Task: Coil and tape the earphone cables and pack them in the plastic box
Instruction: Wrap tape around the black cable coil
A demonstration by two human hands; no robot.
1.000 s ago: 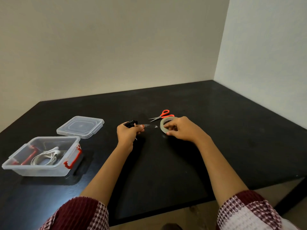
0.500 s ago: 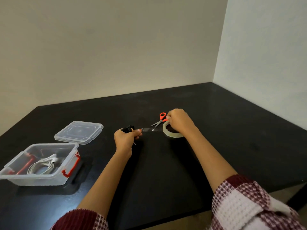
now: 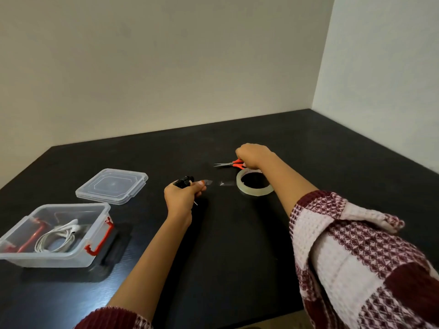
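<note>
A: In the head view, which step is in hand?

B: I judge it is the taping of the second cable. The left hand (image 3: 181,198) is closed around a small black earphone coil (image 3: 184,181) and its thumb pinches the end of a clear tape strip (image 3: 223,184). The strip runs right to the tape roll (image 3: 251,191), which lies flat on the black table (image 3: 237,257).

A: And the right hand (image 3: 251,155)?

B: It is at the far side of the roll, with its fingers curled on the orange handles of the scissors (image 3: 225,164). The thin metal blades point left and are closed or almost closed.

A: So what does the next move ask for?

B: Probably lifting the scissors and cutting the strip between thumb and roll. The tape is thin, glossy and hard to see, so the cut needs it tight.

A: Where is the box?

B: The plastic box (image 3: 59,260) is near left, transparent, with red clips. A coiled white earphone cable (image 3: 59,236) already lies inside. Its clear square lid (image 3: 111,186) lies just behind it.
</note>
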